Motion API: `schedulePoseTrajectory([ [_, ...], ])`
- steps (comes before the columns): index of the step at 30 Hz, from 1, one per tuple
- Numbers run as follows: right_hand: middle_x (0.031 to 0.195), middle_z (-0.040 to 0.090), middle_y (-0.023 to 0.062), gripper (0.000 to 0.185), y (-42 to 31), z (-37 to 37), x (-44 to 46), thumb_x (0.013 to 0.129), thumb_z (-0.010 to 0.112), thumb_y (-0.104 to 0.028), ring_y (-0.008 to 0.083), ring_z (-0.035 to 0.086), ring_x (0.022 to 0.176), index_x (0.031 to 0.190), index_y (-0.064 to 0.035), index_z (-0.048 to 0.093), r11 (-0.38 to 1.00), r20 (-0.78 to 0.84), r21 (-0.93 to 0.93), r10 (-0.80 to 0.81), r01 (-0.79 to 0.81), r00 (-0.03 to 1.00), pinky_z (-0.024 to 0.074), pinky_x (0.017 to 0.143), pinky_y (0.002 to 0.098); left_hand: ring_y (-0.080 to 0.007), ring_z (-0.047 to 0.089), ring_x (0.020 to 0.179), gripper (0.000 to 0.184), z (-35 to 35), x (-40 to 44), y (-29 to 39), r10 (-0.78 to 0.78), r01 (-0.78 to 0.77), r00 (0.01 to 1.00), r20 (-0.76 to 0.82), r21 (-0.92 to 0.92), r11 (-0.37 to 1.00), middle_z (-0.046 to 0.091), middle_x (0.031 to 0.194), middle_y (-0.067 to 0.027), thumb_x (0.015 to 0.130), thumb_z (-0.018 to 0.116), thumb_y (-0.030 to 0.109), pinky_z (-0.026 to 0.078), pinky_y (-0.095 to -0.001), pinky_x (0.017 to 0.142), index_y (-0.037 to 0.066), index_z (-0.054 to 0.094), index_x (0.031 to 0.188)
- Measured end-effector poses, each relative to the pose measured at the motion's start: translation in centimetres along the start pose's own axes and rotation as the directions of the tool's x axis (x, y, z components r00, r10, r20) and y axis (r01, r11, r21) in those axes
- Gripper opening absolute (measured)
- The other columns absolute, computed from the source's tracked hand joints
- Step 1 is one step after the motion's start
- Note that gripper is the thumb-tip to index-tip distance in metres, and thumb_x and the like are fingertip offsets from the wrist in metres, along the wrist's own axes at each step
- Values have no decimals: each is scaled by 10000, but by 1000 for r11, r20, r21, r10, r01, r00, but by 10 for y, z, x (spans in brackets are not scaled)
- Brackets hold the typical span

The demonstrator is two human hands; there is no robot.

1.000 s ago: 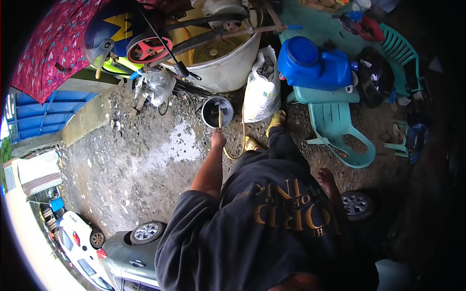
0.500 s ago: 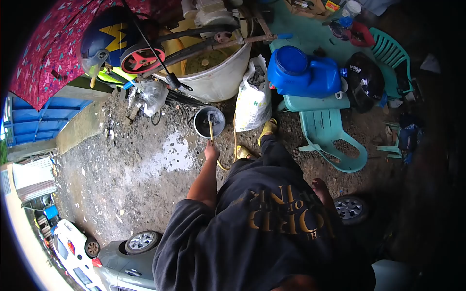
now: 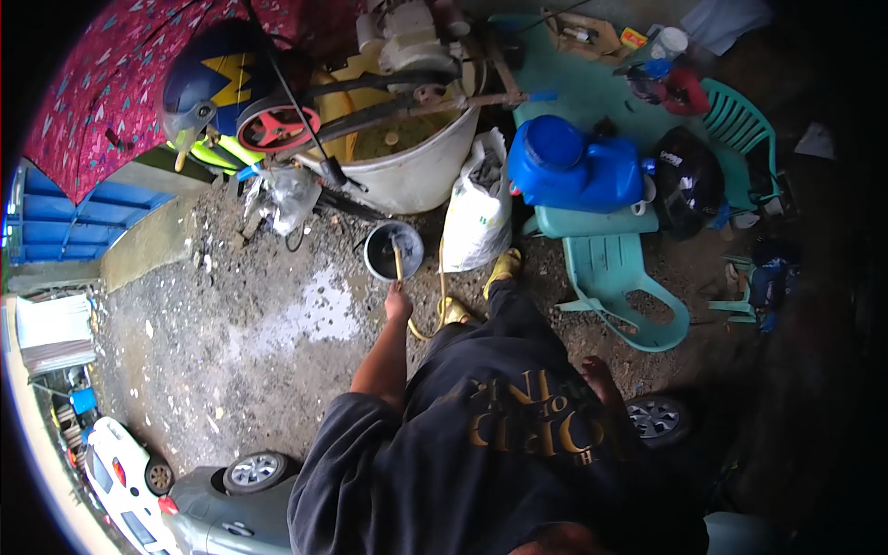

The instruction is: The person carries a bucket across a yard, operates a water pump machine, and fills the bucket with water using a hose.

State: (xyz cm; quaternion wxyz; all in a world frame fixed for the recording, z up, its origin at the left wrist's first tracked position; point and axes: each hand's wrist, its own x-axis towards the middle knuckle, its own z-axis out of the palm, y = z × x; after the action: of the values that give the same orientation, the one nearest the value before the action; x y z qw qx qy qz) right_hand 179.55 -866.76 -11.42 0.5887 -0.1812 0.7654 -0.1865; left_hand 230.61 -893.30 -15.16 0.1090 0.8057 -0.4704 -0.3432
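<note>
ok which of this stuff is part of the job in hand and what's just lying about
Seemingly in the job:
hose, in the left hand
bucket, at the hose's end

Apparently just lying about:
blue jug
black helmet
patterned umbrella

1. So we've got on a baggy dk grey/blk tee (image 3: 444,462), v. loose & wrinkled.
2. Front has gold-ish serif caps (image 3: 564,430), sev. rows, mixed sizes, upside down from up here; folds eat some letters, so we can't read it all tbh.
3. L sleeve (image 3: 347,435) is wide, stops approx. at the elbow; L hand (image 3: 398,305) & forearm (image 3: 381,365) bare.
4. Dk bottoms (image 3: 523,324) too, nearly same shade.
5. Yellow footwear (image 3: 504,268), exact type unclear imo.
</note>
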Motion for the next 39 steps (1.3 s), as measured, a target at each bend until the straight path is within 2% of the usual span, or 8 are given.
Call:
schedulePoseTrajectory([
  [10, 1129, 563, 129, 336, -22, 12, 0, 876, 527, -164, 244, 598, 901, 1186, -35, 509, 983, 3, -96, 158, -157, 987, 503, 710, 336, -392, 577, 952, 324, 1, 1, -9, 3, -6, 999, -48, -59, 998, 611, 1018, -201, 897, 423, 283, 459, -458, 791, 146, 513, 1176],
  [12, 1113, 570, 133, 339, 81, -15, 83, 883, 514, -168, 238, 605, 907, 1196, -37, 506, 851, 252, -414, -234, 324, 939, 504, 715, 347, -385, 572, 966, 324, -6, -2, 0, -31, 29, 999, -35, -40, 999, 607, 1036, -195, 899, 417, 283, 457, -449, 803, 146, 517, 1176],
  [14, 1104, 574, 137, 331, 37, -1, 47, 869, 535, -152, 234, 608, 912, 1178, -36, 515, 995, 127, -83, 64, -54, 990, 504, 715, 354, -380, 572, 971, 328, 3, 9, -15, 18, -23, 998, -53, -82, 996, 604, 1048, -187, 897, 440, 316, 459, -444, 813, 154, 533, 1167],
  [18, 1061, 580, 141, 312, 18, -6, 32, 837, 572, -123, 239, 608, 877, 1134, -36, 528, 931, 134, -332, -112, 152, 985, 498, 703, 361, -363, 576, 992, 355, -1, 12, -11, -65, 59, 996, -61, -108, 992, 608, 1071, -168, 893, 468, 332, 461, -429, 834, 149, 526, 1191],
  [20, 1008, 582, 144, 269, 16, -6, 31, 815, 595, -113, 254, 603, 833, 1066, -32, 544, 998, 81, -34, 53, -50, 995, 486, 685, 375, -364, 579, 982, 363, 0, 16, -12, -50, 43, 996, -72, -100, 994, 607, 1075, -166, 887, 478, 317, 461, -430, 830, 149, 514, 1206],
  [29, 785, 554, 133, 254, -37, 3, 8, 729, 696, -177, 269, 566, 727, 823, -12, 528, 849, -138, -490, -302, 200, 943, 448, 665, 382, -407, 587, 903, 272, 21, 28, -44, 180, -171, 977, -112, 82, 982, 620, 972, -202, 910, 418, 293, 466, -478, 759, 187, 520, 1138],
  [37, 839, 614, 121, 312, -24, 10, 20, 764, 681, -236, 224, 605, 766, 938, -4, 567, 961, 4, -199, -195, 192, 981, 472, 701, 349, -402, 588, 887, 273, 20, 23, -43, 222, -214, 966, -134, 77, 974, 620, 952, -204, 916, 412, 290, 457, -486, 751, 138, 515, 1118],
  [39, 874, 611, 122, 286, -26, 13, 16, 781, 666, -218, 221, 603, 789, 949, -9, 563, 969, 0, -187, -164, 161, 986, 474, 707, 349, -405, 582, 903, 280, -7, 0, -3, 35, -40, 994, -103, -48, 998, 613, 965, -211, 915, 411, 283, 452, -486, 769, 134, 511, 1129],
])
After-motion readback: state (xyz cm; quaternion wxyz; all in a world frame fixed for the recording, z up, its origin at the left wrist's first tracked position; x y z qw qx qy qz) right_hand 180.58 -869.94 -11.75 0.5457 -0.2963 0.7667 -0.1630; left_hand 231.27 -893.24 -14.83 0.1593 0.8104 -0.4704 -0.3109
